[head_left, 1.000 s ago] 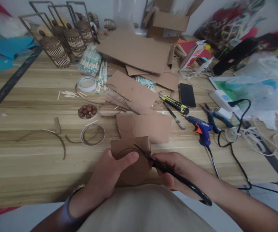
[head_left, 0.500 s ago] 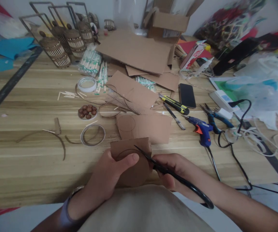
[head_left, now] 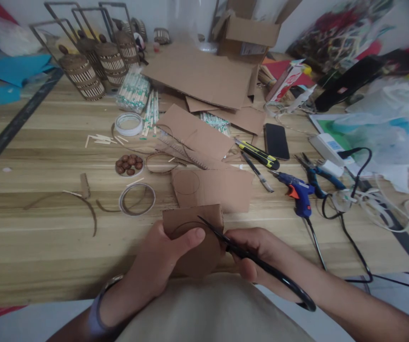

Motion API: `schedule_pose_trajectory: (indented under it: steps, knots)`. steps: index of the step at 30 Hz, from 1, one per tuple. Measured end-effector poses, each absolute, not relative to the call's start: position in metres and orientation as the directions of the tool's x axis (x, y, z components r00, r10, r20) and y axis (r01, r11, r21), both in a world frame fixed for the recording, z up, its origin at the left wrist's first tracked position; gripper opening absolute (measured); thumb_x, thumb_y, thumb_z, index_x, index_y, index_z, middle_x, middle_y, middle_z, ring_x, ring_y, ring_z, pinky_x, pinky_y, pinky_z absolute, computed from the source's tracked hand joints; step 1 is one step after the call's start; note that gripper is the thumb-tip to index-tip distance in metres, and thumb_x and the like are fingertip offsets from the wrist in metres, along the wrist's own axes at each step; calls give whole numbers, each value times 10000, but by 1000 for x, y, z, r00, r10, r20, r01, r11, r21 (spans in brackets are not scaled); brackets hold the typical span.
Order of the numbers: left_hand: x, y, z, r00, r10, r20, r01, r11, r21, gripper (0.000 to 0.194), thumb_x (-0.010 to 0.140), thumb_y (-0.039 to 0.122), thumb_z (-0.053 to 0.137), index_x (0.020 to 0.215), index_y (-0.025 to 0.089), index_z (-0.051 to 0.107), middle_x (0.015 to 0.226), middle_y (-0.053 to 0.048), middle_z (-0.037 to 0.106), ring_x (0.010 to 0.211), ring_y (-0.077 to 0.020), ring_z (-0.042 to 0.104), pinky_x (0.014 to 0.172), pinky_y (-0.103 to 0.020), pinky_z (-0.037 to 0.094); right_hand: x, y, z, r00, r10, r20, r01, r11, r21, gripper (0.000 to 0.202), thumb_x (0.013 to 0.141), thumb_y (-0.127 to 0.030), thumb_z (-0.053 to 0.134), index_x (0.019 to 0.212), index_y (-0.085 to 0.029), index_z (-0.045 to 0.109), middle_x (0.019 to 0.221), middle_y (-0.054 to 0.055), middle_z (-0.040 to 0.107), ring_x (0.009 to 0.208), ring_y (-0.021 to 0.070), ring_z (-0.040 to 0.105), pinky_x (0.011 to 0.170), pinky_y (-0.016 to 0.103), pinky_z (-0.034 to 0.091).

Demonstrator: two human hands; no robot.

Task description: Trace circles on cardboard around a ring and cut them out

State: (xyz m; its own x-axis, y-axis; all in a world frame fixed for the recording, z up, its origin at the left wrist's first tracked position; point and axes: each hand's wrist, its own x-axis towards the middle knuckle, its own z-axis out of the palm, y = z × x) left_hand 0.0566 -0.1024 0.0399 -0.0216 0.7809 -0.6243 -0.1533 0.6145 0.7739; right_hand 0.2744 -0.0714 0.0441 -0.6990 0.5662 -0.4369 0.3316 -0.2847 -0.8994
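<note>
My left hand [head_left: 167, 249] grips a brown piece of cardboard [head_left: 199, 259] near my body, its thumb lying across the face. A curved pencil-like line runs over the cardboard above the thumb. In my right hand [head_left: 257, 251] is a pair of black-handled scissors [head_left: 272, 270], closed around the handle. One blade lies over the cardboard's right part, pointing up and left; the other blade is hidden behind it. Just beyond, another cardboard piece [head_left: 222, 190] with a drawn circle lies on the table.
A glue gun [head_left: 299, 190], pliers [head_left: 320, 178], a yellow-black utility knife [head_left: 257, 154], a pen [head_left: 257, 172] and a phone [head_left: 276, 141] lie to the right. Tape rolls [head_left: 136, 199] and a dish of brown balls [head_left: 129, 165] are left. Small lanterns [head_left: 81, 78] stand at the back left.
Hardly anything differs. The scissors' handle has dipped very slightly, and the whole view has shifted a little; both hands keep their hold.
</note>
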Motion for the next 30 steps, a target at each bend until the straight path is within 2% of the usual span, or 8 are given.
schedule_pose_trajectory:
  steps: [3,7,12,18,25,28,30]
  knots:
    - [56,-102,40,-13,782,-623,-156,614,774,421,636,452,845,961,190,787,937,-73,843,921,-315,765,782,-376,582,275,-72,42,-699,575,-425,317,-283,-905,734,791,-882,593,812,-149,579,756,-20,431,666,117,345,542,222,258]
    - [57,-102,35,-32,770,-637,-166,624,763,456,610,456,858,972,189,784,951,-87,840,949,-346,764,806,-413,586,278,-74,37,-699,586,-408,311,-264,-913,652,816,-802,669,885,-155,617,768,-15,465,687,131,397,555,222,284]
    - [56,-103,33,-19,774,-633,-145,624,767,453,638,462,850,999,194,789,967,-80,840,985,-346,754,844,-421,578,279,-75,37,-688,602,-405,321,-248,-914,727,799,-884,580,866,-161,619,765,-2,489,689,146,425,560,232,307]
    - [54,-106,30,18,792,-611,-121,608,785,434,671,488,845,991,199,795,946,-72,838,990,-346,747,853,-424,574,279,-74,40,-695,597,-400,321,-240,-916,736,805,-890,563,874,-160,620,743,-14,464,684,141,408,561,231,301]
    - [55,-106,30,-21,780,-626,-114,620,776,464,673,476,844,1039,197,783,994,-96,836,991,-361,761,861,-451,592,278,-74,40,-672,557,-489,314,-384,-868,621,793,-767,723,846,-157,625,710,-32,455,651,127,391,533,217,276]
    - [56,-104,36,-72,763,-642,-94,636,766,481,677,473,839,1061,192,773,966,-107,834,978,-365,766,851,-453,599,277,-73,39,-667,573,-476,322,-355,-878,585,783,-716,773,819,-149,636,694,-35,474,639,122,422,553,217,304]
    - [56,-104,39,-84,772,-630,-84,625,776,467,714,492,815,1069,191,769,946,-113,829,993,-369,762,850,-450,601,276,-71,39,-679,596,-430,300,-309,-902,624,792,-760,732,815,-144,632,690,-36,465,633,117,410,557,218,312]
